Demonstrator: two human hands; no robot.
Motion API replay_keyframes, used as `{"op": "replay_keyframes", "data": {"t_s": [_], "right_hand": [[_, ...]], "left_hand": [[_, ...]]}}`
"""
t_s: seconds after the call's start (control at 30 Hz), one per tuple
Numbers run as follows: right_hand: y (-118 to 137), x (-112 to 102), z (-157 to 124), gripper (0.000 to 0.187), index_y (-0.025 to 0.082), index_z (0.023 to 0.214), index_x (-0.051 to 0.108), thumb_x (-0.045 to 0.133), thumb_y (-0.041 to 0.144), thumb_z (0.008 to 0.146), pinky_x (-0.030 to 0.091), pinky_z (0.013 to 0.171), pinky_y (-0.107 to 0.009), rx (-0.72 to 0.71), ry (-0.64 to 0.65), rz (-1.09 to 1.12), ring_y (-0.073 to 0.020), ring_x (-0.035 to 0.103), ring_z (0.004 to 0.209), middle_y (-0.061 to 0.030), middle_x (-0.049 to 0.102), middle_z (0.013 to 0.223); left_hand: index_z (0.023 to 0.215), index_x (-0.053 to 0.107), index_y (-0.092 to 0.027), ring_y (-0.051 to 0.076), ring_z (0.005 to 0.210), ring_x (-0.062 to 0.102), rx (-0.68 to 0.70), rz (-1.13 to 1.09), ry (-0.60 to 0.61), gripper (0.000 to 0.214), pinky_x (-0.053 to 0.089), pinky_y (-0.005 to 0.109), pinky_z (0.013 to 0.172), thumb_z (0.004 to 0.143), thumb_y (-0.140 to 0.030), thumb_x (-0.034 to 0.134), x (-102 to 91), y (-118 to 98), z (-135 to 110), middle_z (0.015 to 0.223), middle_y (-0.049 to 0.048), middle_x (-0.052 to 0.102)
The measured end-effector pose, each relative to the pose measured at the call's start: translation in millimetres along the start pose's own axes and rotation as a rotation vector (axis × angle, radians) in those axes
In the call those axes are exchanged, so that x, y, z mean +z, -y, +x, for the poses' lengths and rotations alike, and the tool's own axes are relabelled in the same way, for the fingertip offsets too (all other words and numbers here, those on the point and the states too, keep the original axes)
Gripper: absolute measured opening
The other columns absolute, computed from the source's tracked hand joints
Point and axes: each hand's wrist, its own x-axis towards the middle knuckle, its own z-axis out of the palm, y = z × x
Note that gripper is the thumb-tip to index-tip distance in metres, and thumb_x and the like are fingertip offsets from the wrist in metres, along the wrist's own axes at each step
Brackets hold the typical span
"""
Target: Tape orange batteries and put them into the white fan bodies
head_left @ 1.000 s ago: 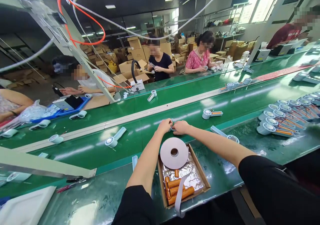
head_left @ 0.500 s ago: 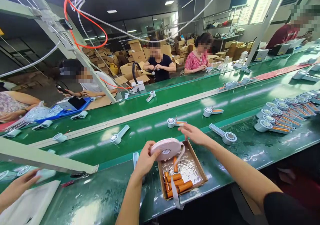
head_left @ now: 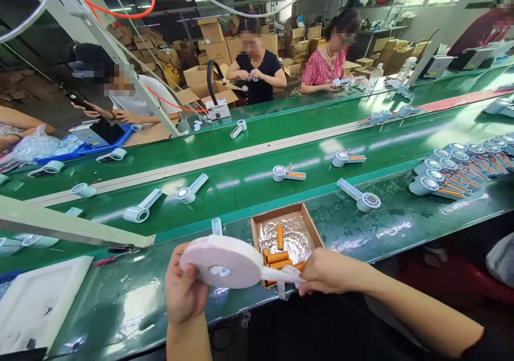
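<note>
My left hand (head_left: 187, 286) grips a large roll of white tape (head_left: 244, 262) by its left edge, thumb on the flat face. From the roll's right side a strip of tape (head_left: 281, 275) runs to my right hand (head_left: 335, 272), whose fingers are pinched on its end. Beneath the strip sits a shallow cardboard box (head_left: 315, 227) lined with clear plastic. Several orange cylindrical battery cells (head_left: 280, 238) lie in it, partly hidden by the strip and my right hand. A short piece of tape (head_left: 281, 291) hangs over the box's front edge.
White round-headed device housings (head_left: 367, 201) lie on the bench and along the green conveyor (head_left: 225, 189). Several more with orange cells stand grouped at the right (head_left: 428, 184). A white foam tray (head_left: 52, 302) is at the left, near a slanted metal post (head_left: 80, 224). Co-workers sit across the line.
The tape roll has come nearer and to the left in my left hand. My right hand has moved down from beyond the box and now pulls the strip taut.
</note>
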Motion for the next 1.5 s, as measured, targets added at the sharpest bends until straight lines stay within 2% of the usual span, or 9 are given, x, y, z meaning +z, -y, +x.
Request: {"op": "replay_keyframes", "data": {"t_s": [0.07, 0.2, 0.37, 0.53, 0.73, 0.97, 1.13, 1.37, 1.5], "right_hand": [[-4.5, -9.7, 2.9, 0.026, 0.026, 0.084, 0.080, 0.071, 0.049, 0.093, 0.036, 0.055, -0.027, -0.029, 0.019, 0.003, -0.0149, 0.057, 0.055, 0.0004, 0.070, 0.065], [-23.9, -39.5, 36.8, 0.022, 0.023, 0.110, 0.075, 0.060, 0.037, 0.100, 0.047, 0.074, -0.029, 0.064, -0.233, -0.191, -0.0204, 0.067, 0.084, -0.0054, 0.076, 0.092], [-55.5, -32.3, 90.8, 0.020, 0.020, 0.104, 0.075, 0.066, 0.012, 0.088, 0.049, 0.092, -0.036, -0.098, -0.039, -0.454, -0.0260, 0.065, 0.108, -0.0096, 0.075, 0.111], [-60.1, -30.0, 89.4, 0.015, 0.019, 0.102, 0.076, 0.063, 0.024, 0.095, 0.053, 0.088, -0.035, -0.051, -0.096, -0.373, -0.0240, 0.069, 0.097, -0.0082, 0.076, 0.100], [-15.7, -53.0, 37.8, 0.037, 0.022, 0.130, 0.070, 0.058, 0.038, 0.099, 0.059, 0.079, -0.032, 0.098, -0.555, 0.421, -0.0223, 0.073, 0.092, -0.0057, 0.078, 0.108], [39.9, -60.5, 21.9, 0.019, 0.023, 0.103, 0.075, 0.056, 0.026, 0.097, 0.047, 0.070, -0.026, 0.105, -0.408, 0.158, -0.0156, 0.065, 0.075, -0.0008, 0.075, 0.088], [22.6, -50.9, 29.1, 0.007, 0.022, 0.085, 0.074, 0.072, 0.028, 0.087, 0.053, 0.072, -0.027, 0.181, -0.425, 0.445, -0.0190, 0.070, 0.081, -0.0009, 0.076, 0.084], [0.6, -11.3, 50.4, 0.044, 0.025, 0.116, 0.072, 0.087, 0.041, 0.078, 0.058, 0.096, -0.037, 0.078, -1.065, 1.336, -0.0207, 0.072, 0.103, -0.0065, 0.076, 0.119], [1.9, 3.6, 53.3, 0.039, 0.028, 0.117, 0.071, 0.084, 0.042, 0.083, 0.056, 0.103, -0.035, 0.065, -1.179, 1.479, -0.0189, 0.069, 0.111, -0.0059, 0.072, 0.129]], "left_hand": [[0.087, 0.069, -0.024, 0.021, 0.072, 0.065, 0.030, -0.091, -0.077, 0.048, 0.055, 0.033, 0.066, 0.060, -0.060, 0.087, -5.4, 0.4, -2.6, 0.079, 0.0021, 0.069], [0.087, 0.070, -0.022, 0.019, 0.068, 0.062, -0.099, -0.128, -0.044, 0.049, 0.052, 0.030, 0.062, 0.061, -0.061, 0.086, 6.6, 12.6, -12.3, 0.078, 0.0022, 0.068], [0.103, 0.069, -0.022, 0.015, 0.065, 0.061, -0.313, -0.174, 0.089, 0.059, 0.053, 0.028, 0.062, 0.062, -0.061, 0.087, 34.7, 30.2, -19.5, 0.085, 0.0018, 0.069], [0.101, 0.065, -0.021, 0.016, 0.070, 0.063, -0.287, -0.157, 0.103, 0.057, 0.052, 0.026, 0.059, 0.063, -0.058, 0.087, 37.1, 27.8, -20.6, 0.087, 0.0022, 0.069], [0.099, 0.058, -0.022, 0.016, 0.059, 0.061, -0.262, 0.111, 0.110, 0.055, 0.047, 0.024, 0.052, 0.066, -0.056, 0.085, 24.5, 20.5, -23.3, 0.077, -0.0004, 0.067], [0.096, 0.061, -0.023, 0.016, 0.054, 0.056, -0.190, 0.460, 0.377, 0.045, 0.041, 0.025, 0.051, 0.073, -0.058, 0.078, 33.1, 13.8, -10.1, 0.065, -0.0019, 0.065], [0.100, 0.064, -0.023, 0.018, 0.066, 0.061, -0.169, 0.552, 0.452, 0.043, 0.047, 0.027, 0.060, 0.075, -0.055, 0.079, 41.6, 8.4, -4.9, 0.077, 0.0010, 0.070], [0.115, 0.064, -0.021, 0.024, 0.095, 0.067, -0.361, 0.162, 0.391, 0.062, 0.056, 0.031, 0.077, 0.066, -0.050, 0.088, 66.5, 30.4, -14.2, 0.107, 0.0078, 0.071], [0.117, 0.065, -0.020, 0.023, 0.095, 0.068, -0.393, 0.004, 0.316, 0.062, 0.057, 0.032, 0.083, 0.066, -0.047, 0.088, 76.5, 46.3, -25.0, 0.109, 0.0077, 0.072]]}}
